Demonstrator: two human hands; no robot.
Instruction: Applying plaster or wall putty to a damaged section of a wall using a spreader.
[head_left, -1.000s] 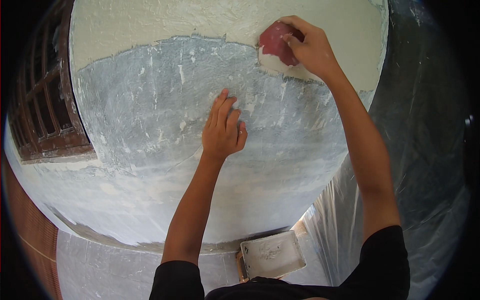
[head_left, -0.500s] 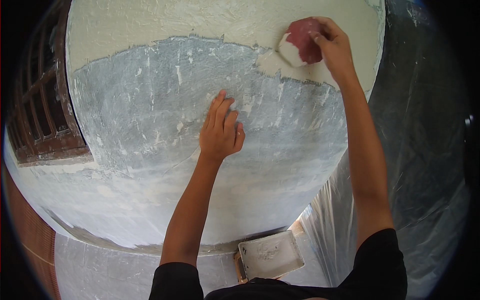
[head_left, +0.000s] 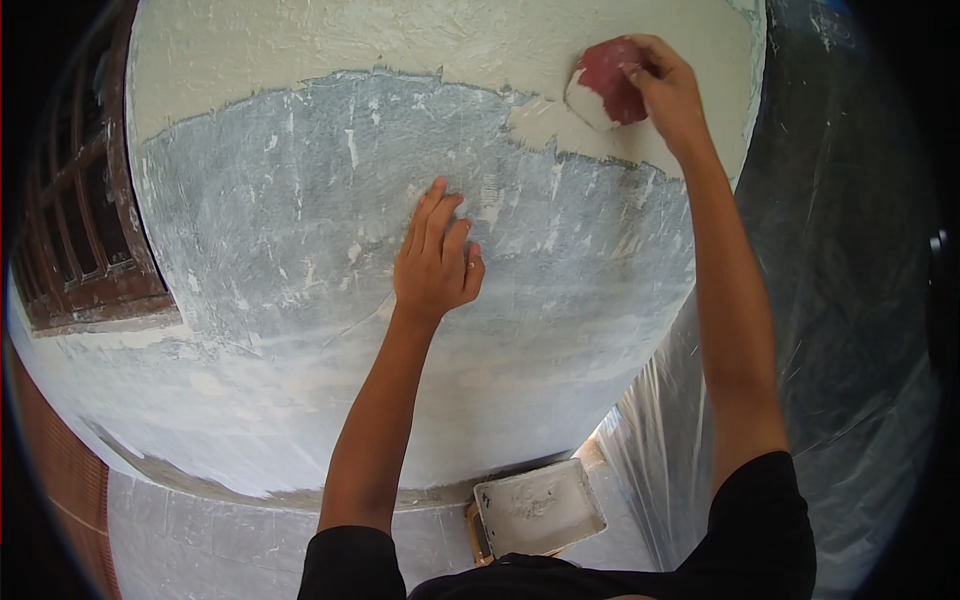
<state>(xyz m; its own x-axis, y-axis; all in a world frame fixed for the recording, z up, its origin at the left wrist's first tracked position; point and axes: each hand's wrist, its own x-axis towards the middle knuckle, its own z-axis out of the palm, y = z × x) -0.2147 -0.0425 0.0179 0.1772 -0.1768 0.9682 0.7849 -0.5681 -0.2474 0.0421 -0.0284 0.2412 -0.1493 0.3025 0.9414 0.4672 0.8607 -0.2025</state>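
Note:
My right hand [head_left: 662,92] grips a dark red, flat scraper [head_left: 614,78] high on the right of the wall. Pale putty coats the scraper's lower left part, and its edge lies against the wet layer. Cream putty [head_left: 400,40] covers the wall's upper band, ending in a ragged line. Below that line, the wall [head_left: 330,220] is bare grey with white flecks. Against this grey part rests my left hand [head_left: 436,250], holding nothing, its fingers stretched upward and somewhat apart.
A shallow tray [head_left: 543,508] of pale putty stands low, just in front of my body. On the left is a brown wooden window grille [head_left: 85,190]. Clear plastic sheeting [head_left: 830,300] hangs along the right, beyond the wall's edge. Reddish-brown ribbed material [head_left: 60,470] shows at lower left.
The view has shifted very slightly. The scraper appears tilted a little differently against the putty, with my right hand almost in the same place. My left hand stays on the wall.

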